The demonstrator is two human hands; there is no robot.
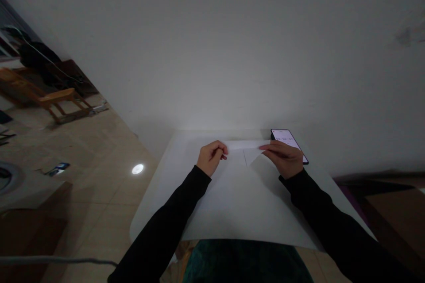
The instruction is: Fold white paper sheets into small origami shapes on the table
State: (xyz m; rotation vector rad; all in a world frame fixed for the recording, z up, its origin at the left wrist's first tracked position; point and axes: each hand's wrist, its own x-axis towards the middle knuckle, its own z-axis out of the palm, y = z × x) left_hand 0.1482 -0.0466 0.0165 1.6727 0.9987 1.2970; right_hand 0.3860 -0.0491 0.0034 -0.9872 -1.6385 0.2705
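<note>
A piece of white paper [241, 145] with a pointed flap is held up above the white table [226, 212]. My right hand [284, 155] pinches its right side between thumb and fingers. At the paper's left end is my left hand [212, 157], its fingers curled closed around the edge. A thin dark line, perhaps a crease or edge, runs down the middle of the flap. Just behind my right hand lies a phone [288, 138] with a lit screen showing digits; the hand hides part of it.
A pale wall [232, 53] rises directly behind the table. On the left, a wooden chair [59, 96] stands on the tiled floor [109, 185], with a cable [56, 260] crossing the lower left. A brown box-like surface [398, 212] is at the right.
</note>
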